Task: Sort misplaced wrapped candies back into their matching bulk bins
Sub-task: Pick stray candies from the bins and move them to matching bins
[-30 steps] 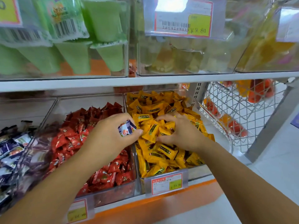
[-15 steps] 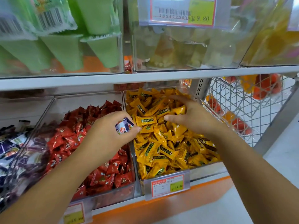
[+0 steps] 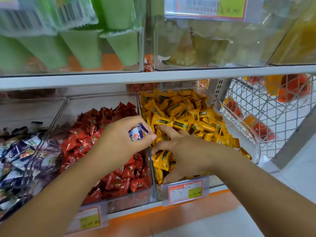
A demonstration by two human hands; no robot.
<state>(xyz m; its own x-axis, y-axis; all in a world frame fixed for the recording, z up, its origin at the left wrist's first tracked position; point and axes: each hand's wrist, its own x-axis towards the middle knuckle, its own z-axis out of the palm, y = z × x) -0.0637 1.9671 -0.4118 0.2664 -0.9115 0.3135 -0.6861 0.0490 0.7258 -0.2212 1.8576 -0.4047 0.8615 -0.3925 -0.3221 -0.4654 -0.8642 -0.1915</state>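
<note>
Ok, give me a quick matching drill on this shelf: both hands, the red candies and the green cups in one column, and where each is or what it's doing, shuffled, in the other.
Column one
1. left hand
2. right hand
3. red candies
4. green cups

Column two
A. in a clear bin on the upper shelf
B. down among the yellow candies
C. pinching a blue-and-white candy
D. in the lower bin just left of the yellow one

Pairs: 1-C, 2-B, 3-D, 4-A
</note>
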